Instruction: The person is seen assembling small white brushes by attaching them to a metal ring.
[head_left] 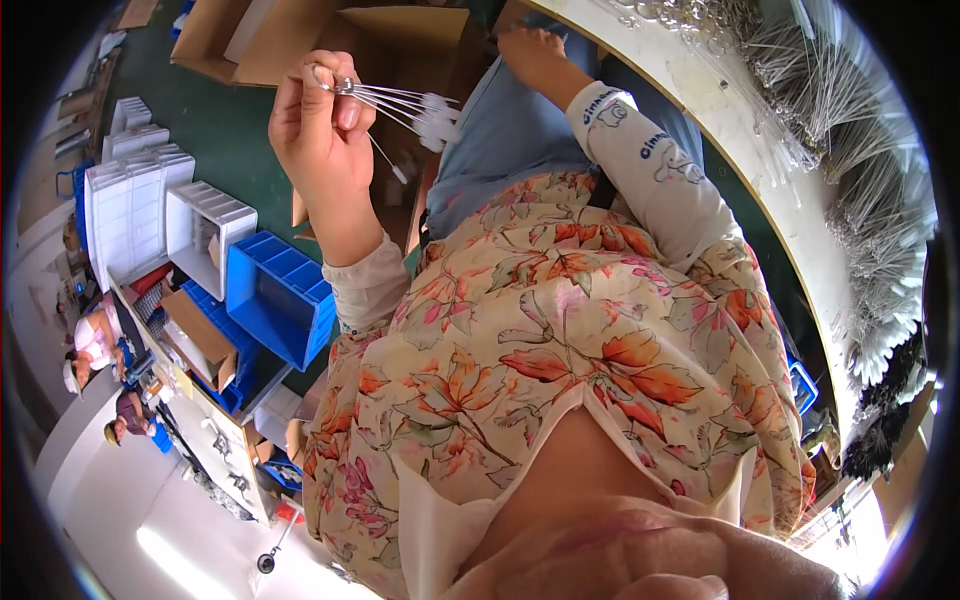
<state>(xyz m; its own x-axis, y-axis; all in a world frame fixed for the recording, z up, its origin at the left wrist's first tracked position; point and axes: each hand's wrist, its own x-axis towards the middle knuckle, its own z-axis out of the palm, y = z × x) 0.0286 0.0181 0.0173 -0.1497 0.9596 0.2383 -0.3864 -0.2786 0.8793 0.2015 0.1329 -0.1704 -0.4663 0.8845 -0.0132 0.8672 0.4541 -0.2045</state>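
Note:
My left hand (325, 125) is raised, its thumb and fingers closed on a small bunch of wire-handled brushes (385, 98). Their thin metal stems fan out to the right and end in white bristle heads (434, 122). One brush hangs lower, apart from the others. Beneath the bunch is an open cardboard box (405, 40), partly hidden by my hand and leg. My right hand (530, 50) lies on my blue-trousered leg near the table edge, with its fingers extended and nothing visible in them.
A pale table (735, 105) curves along my right, heaped with wire brushes (850, 130) with white bristles and some black ones. Another open carton (245, 45), white crates (205, 235) and a blue crate (280, 295) stand on the green floor at left. Two people (130, 415) are farther off.

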